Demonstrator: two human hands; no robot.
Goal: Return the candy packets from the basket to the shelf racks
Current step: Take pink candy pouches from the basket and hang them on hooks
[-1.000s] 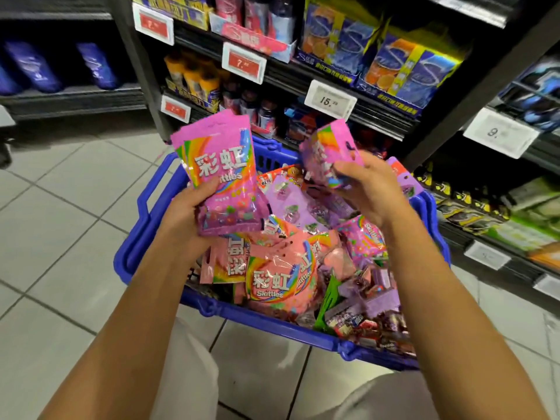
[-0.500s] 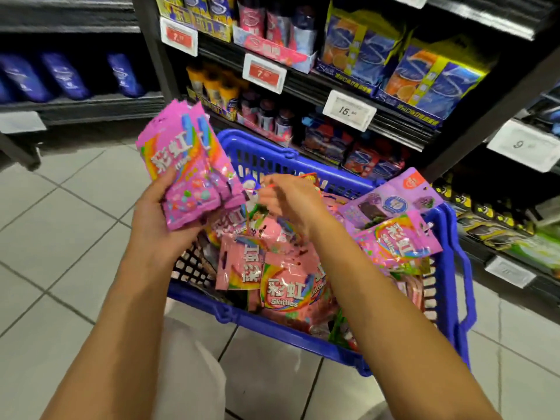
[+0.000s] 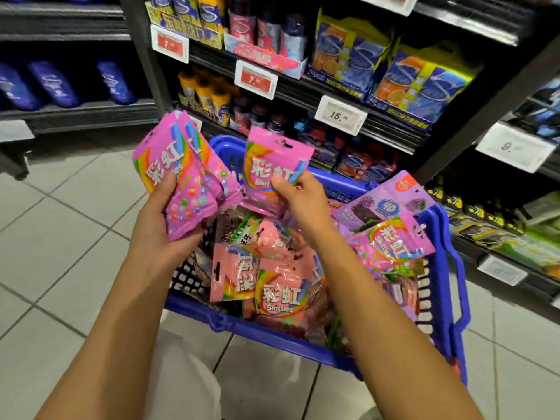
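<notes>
Head view: left hand [image 3: 157,234] grips pink packets [image 3: 185,183]; right hand [image 3: 300,201] pinches another packet [image 3: 272,168].

Left hand [image 3: 157,234] gripping pink packets [image 3: 185,183], right hand [image 3: 298,197] pinching one packet [image 3: 272,165], above blue basket [image 3: 436,268]

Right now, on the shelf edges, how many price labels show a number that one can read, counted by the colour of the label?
Red price labels, both starting with 7: 2
White price labels, one starting with 15 and one with 9: 2
Total: 4
The other labels are cut off or too blurred to read, so they are not counted.
</notes>
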